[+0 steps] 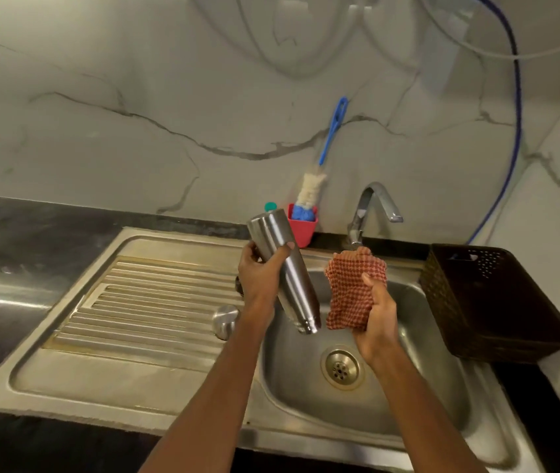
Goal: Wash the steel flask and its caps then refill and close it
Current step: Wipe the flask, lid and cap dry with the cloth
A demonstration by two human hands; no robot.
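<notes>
the steel flask hangs tilted, mouth down, over the sink, the left hand in a closed grip round its upper body. the right hand clutches a checked cloth just right of it. rigid, smooth and probably wet-slick, it seems best held mid-body.

Bottle brush stands in red holder.

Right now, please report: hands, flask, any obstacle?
Left hand holds flask mouth-down over sink. Right hand grips checked cloth. Cap off. Nothing blocking.
</notes>
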